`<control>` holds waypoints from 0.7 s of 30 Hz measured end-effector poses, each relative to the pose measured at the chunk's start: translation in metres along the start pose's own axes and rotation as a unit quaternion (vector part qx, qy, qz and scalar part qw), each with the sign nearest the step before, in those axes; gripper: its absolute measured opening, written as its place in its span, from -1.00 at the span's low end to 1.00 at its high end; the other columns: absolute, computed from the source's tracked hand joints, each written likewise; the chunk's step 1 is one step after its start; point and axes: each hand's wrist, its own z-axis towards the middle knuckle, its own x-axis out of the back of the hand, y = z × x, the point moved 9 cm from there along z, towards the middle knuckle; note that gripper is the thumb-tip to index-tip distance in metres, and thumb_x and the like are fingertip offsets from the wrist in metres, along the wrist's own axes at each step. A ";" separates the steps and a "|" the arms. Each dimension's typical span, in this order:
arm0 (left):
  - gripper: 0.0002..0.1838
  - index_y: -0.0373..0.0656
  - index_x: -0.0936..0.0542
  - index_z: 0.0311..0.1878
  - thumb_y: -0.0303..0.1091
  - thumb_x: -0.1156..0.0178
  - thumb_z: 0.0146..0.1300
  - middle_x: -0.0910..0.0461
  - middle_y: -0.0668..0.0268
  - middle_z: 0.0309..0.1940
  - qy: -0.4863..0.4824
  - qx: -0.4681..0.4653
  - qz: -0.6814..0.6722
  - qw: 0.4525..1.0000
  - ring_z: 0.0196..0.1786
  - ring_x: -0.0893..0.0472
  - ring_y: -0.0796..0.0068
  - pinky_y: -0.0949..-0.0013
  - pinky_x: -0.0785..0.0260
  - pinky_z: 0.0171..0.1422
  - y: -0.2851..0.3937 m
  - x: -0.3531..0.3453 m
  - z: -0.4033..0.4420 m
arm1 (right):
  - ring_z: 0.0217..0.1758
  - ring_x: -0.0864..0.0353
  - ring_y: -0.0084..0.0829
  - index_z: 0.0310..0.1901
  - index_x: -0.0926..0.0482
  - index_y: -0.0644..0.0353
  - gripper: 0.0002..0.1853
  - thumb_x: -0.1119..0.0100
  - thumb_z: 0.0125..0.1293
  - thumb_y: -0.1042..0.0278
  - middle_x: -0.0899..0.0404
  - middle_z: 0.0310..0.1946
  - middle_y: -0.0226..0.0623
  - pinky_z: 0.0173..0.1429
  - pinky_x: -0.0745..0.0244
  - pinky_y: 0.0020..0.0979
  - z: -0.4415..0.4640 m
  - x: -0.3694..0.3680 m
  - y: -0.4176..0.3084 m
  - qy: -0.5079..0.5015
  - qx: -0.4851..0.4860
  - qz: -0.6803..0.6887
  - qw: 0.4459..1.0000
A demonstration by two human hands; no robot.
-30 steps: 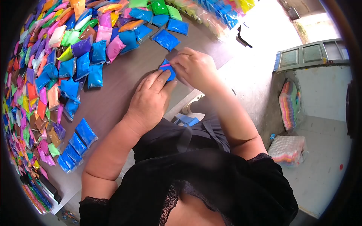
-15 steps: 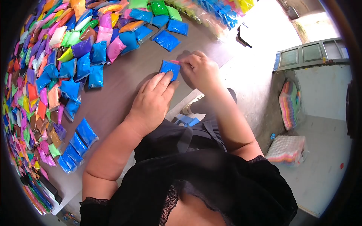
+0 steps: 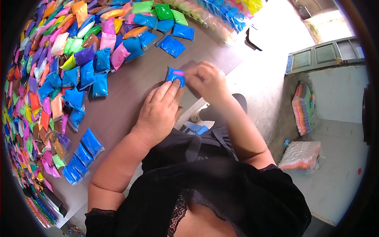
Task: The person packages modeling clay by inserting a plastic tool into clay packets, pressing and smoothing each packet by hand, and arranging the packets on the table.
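Observation:
A small blue packet, glossy and seemingly wrapped in clear film, lies on the table near its edge. My left hand holds it down, fingertips pressed on its near end. Across the packet's far part shows a thin pink strip-like piece, perhaps a small tool. My right hand is closed around the piece's right end in a pinch, its fingers blurred by motion. Beyond the packet rests a larger blue pouch. Several blue pouches lie in a row left of my left forearm.
A big heap of multicoloured pouches covers the table's left and far side. Bagged blue pieces stand at the back. A black object lies at the far right. Wrapped pastel stacks sit on the right, beyond the table.
My right hand has shifted slightly down, and the pink piece now lies over the blue packet instead of at its upper right edge. My left hand still presses the packet.

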 end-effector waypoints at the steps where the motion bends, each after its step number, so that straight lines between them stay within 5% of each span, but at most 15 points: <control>1: -0.45 -0.33 -0.54 0.18 -0.34 -0.35 0.10 -0.43 0.11 0.30 -0.002 0.001 0.001 1.000 0.37 -0.35 0.15 0.11 -0.24 0.42 0.000 0.000 0.000 | -0.19 -0.66 -0.21 -0.25 -0.70 0.17 -0.87 -0.34 0.19 0.35 -0.62 -0.32 -0.24 -0.10 -0.55 -0.27 -0.003 -0.007 -0.010 -0.028 0.038 0.020 0.999; 9: -0.43 -0.32 -0.53 0.19 -0.31 -0.36 0.10 -0.41 0.10 0.31 0.000 -0.002 -0.001 1.000 0.37 -0.35 0.13 0.11 -0.24 0.42 0.001 0.002 0.001 | -0.25 -0.64 -0.16 -0.26 -0.69 0.17 -0.88 -0.32 0.20 0.36 -0.60 -0.35 -0.20 -0.15 -0.54 -0.25 0.011 0.005 -0.004 0.020 0.014 -0.022 0.999; 11: -0.43 -0.31 -0.53 0.19 -0.30 -0.36 0.10 -0.41 0.10 0.31 -0.009 0.007 -0.012 1.000 0.37 -0.35 0.13 0.11 -0.24 0.42 0.001 0.001 0.000 | -0.26 -0.63 -0.14 -0.27 -0.69 0.20 -0.88 -0.32 0.20 0.37 -0.59 -0.36 -0.18 -0.15 -0.54 -0.24 0.008 -0.008 -0.023 -0.071 0.077 -0.021 0.994; 15: -0.42 -0.30 -0.53 0.19 -0.28 -0.37 0.09 -0.40 0.08 0.32 -0.003 0.005 -0.012 1.000 0.38 -0.34 0.12 0.11 -0.24 0.42 0.000 0.002 0.002 | -0.25 -0.63 -0.12 -0.26 -0.70 0.19 -0.88 -0.30 0.21 0.37 -0.59 -0.37 -0.16 -0.13 -0.54 -0.23 0.022 -0.014 -0.020 -0.076 0.067 -0.099 0.990; 18: -0.42 -0.31 -0.50 0.23 -0.30 -0.36 0.13 -0.40 0.06 0.32 -0.008 0.003 -0.021 1.000 0.37 -0.36 0.10 0.10 -0.24 0.42 0.002 0.003 0.000 | -0.21 -0.64 -0.15 -0.29 -0.69 0.14 -0.89 -0.27 0.21 0.32 -0.63 -0.33 -0.22 -0.14 -0.55 -0.19 0.026 -0.014 -0.001 -0.019 0.063 -0.104 0.992; 21: -0.41 -0.34 -0.41 0.32 -0.37 -0.28 0.23 -0.36 -0.01 0.35 0.039 0.031 -0.071 0.996 0.39 -0.34 0.02 0.07 -0.22 0.44 -0.014 0.007 -0.001 | -0.24 -0.67 -0.25 -0.23 -0.72 0.15 -0.87 -0.32 0.18 0.38 -0.66 -0.33 -0.21 -0.15 -0.56 -0.28 0.024 -0.002 0.024 0.067 0.051 0.030 0.996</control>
